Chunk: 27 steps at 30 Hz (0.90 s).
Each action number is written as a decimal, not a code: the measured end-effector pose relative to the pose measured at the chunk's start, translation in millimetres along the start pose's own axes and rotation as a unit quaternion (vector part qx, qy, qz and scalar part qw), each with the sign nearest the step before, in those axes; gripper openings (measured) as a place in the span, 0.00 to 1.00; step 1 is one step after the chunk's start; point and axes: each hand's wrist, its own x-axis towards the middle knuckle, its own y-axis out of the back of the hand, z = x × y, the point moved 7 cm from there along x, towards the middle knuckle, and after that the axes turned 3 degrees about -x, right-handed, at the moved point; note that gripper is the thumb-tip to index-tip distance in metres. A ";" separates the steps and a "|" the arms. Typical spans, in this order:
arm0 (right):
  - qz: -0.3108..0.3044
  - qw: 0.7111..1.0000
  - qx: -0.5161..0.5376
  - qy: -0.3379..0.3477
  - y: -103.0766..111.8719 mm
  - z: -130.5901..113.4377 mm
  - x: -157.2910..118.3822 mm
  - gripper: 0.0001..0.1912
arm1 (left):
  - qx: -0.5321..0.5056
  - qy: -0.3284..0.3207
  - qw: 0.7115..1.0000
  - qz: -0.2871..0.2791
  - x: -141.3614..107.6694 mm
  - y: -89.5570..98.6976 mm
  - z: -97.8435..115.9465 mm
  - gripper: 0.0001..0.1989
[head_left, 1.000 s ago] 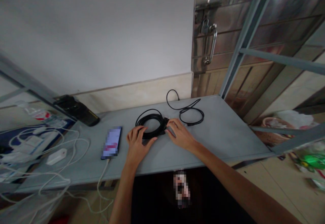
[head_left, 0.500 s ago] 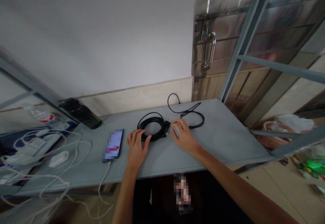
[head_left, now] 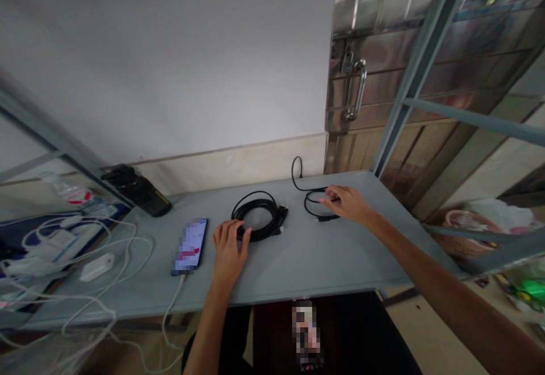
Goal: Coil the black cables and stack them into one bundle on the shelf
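Observation:
A thick coil of black cable [head_left: 260, 232] lies on the grey table, its plugs at the coil's right side. My left hand [head_left: 230, 244] rests at the coil's lower left, fingers curved and apart, thumb near its edge. Further right lies a thinner black cable [head_left: 313, 210] in a loose loop, with one stretch running back toward the wall. My right hand [head_left: 344, 202] is over the right side of this loop, its fingers bent and brought together on the thin cable.
A phone [head_left: 190, 246] plugged into a white cable lies left of the coil. Tangled white cables, a white adapter [head_left: 97, 267], a black device [head_left: 137, 190] and a plastic bottle [head_left: 76, 194] are at the left. Grey metal posts [head_left: 411, 85] stand at both sides.
My right hand has moved right and slightly back, from beside the coil to the thin cable, whose loop has shifted. My left hand has stayed at the coil.

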 end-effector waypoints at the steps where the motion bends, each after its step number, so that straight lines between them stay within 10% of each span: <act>1: -0.018 0.999 0.025 -0.014 -5.1 5.6 -8.1 0.24 | 0.000 -0.003 1.000 -0.002 0.8 0.1 0.5 0.12; 11: -0.033 0.984 0.161 -0.074 -18.0 21.8 -26.8 0.24 | -0.043 -0.043 0.998 -0.004 12.8 -9.9 43.1 0.13; 19: -0.035 0.981 0.172 -0.078 -14.4 23.1 -25.9 0.23 | -0.342 -0.020 0.939 -0.027 116.1 -107.3 146.0 0.32; 27: -0.045 0.966 0.236 -0.095 -11.5 27.4 -22.5 0.28 | -0.437 0.093 0.893 -0.051 120.9 -174.8 135.7 0.29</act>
